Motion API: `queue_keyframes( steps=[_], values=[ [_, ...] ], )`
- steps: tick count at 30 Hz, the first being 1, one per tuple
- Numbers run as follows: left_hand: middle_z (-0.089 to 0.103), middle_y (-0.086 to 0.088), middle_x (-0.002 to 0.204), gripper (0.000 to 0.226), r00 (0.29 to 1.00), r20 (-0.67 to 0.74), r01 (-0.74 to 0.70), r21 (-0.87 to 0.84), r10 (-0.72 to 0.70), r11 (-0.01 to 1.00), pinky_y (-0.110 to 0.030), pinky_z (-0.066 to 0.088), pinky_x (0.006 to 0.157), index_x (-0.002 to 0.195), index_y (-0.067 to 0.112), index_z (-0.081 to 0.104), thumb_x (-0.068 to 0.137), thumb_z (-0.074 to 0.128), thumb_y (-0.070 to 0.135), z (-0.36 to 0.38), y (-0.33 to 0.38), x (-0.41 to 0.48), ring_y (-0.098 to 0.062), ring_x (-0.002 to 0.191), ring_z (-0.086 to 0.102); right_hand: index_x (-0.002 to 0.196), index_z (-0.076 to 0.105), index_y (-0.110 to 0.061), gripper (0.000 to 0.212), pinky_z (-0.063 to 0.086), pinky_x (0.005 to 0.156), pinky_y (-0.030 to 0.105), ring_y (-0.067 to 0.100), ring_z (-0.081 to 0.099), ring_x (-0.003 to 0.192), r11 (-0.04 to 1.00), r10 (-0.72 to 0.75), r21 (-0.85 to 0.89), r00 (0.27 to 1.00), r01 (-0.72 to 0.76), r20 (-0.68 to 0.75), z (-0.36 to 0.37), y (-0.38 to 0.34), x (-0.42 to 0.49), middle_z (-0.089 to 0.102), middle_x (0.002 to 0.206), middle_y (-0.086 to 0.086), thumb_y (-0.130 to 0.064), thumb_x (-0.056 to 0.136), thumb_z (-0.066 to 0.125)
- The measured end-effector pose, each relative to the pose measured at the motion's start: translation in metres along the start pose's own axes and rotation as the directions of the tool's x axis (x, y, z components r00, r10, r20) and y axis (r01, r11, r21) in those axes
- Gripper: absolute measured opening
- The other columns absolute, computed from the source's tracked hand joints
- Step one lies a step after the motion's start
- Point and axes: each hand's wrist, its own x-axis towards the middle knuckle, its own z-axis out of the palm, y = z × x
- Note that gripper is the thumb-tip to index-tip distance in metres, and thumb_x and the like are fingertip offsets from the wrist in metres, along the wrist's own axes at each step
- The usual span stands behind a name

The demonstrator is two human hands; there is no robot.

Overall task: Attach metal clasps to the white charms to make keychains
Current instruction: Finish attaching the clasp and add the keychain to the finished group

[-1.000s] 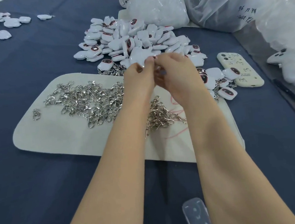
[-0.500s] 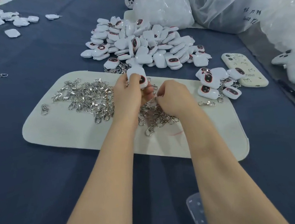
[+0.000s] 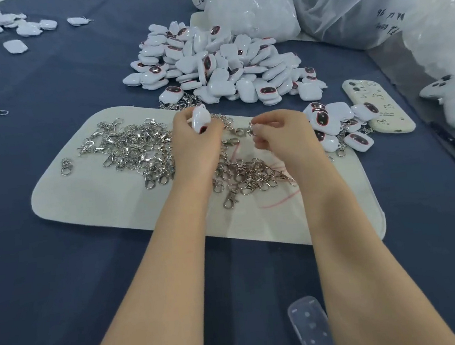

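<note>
Head view, read left to right. Could snag first among the clasps (image 3: 133, 152) heaped on the mat (image 3: 82, 200): tangled enough to drag neighbours along, or off the edge, on any lift. Could slip next at the charm (image 3: 201, 117), glossy and gripped only by its lower end, if twisted during threading. Further right, might drop the clasp (image 3: 247, 130) back into the heap, being small and held at fingertips alone; hard to find again among lookalikes. As for pose: left hand (image 3: 196, 147) low over the mat, back toward the camera, forearm reaching straight ahead, fingers curled tight round the charm, white top poking above the knuckles. Just beside, yet apart, right hand (image 3: 281, 129) knuckles up, thumb and fingertips pinched together on the clasp. Cannot tell whether already linked to the charm. Beyond both, well apart, the charm pile (image 3: 222, 65) waiting.
</note>
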Motion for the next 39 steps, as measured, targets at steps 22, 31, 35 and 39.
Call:
queue_keyframes(
  steps=[22, 31, 35, 39],
  values=[
    [0.06, 0.005, 0.078, 0.015, 0.969, 0.176, -0.198, 0.134, 0.173, 0.971, -0.009, 0.045, 0.056, 0.098, 0.014, 0.061, 0.085, 0.064, 0.007, 0.005, 0.003, -0.006, 0.008, 0.054, 0.052, 0.09, 0.063, -0.007, 0.005, 0.051, 0.068, 0.024, 0.012, 0.057, 0.065, 0.957, -0.066, 0.288, 0.996, 0.045, 0.062, 0.01, -0.01, -0.004, 0.062, 0.074, 0.004, -0.006, 0.092, 0.058],
    [0.061, 0.012, 0.079, 0.012, 0.969, 0.144, -0.232, 0.268, 0.199, 0.935, -0.007, 0.042, 0.057, 0.094, 0.018, 0.062, 0.084, 0.063, 0.011, 0.003, 0.0, -0.005, 0.005, 0.063, 0.057, 0.097, 0.061, -0.006, 0.013, 0.051, 0.061, 0.018, 0.011, 0.056, 0.063, 0.814, -0.008, 0.573, 0.983, -0.099, 0.181, -0.001, -0.016, -0.008, 0.057, 0.073, 0.003, 0.0, 0.095, 0.049],
    [0.062, 0.005, 0.098, 0.01, 0.961, 0.094, -0.276, 0.296, 0.26, 0.914, -0.013, 0.042, 0.074, 0.098, 0.019, 0.06, 0.089, 0.062, 0.021, 0.002, 0.0, -0.003, -0.001, 0.085, 0.057, 0.088, 0.06, -0.008, 0.016, 0.051, 0.061, 0.019, 0.011, 0.057, 0.061, 0.859, -0.03, 0.506, 0.98, -0.076, 0.199, 0.001, -0.019, -0.011, 0.061, 0.076, 0.005, 0.002, 0.093, 0.05],
    [0.064, 0.011, 0.09, 0.015, 0.953, 0.211, -0.259, 0.184, 0.219, 0.948, -0.002, 0.04, 0.07, 0.102, 0.018, 0.067, 0.088, 0.066, 0.02, 0.003, 0.004, -0.006, 0.013, 0.076, 0.056, 0.082, 0.06, -0.01, 0.018, 0.05, 0.065, 0.022, 0.009, 0.057, 0.059, 0.899, -0.059, 0.436, 0.981, -0.03, 0.187, 0.002, -0.019, -0.011, 0.06, 0.072, 0.004, 0.003, 0.09, 0.052]
  ],
)
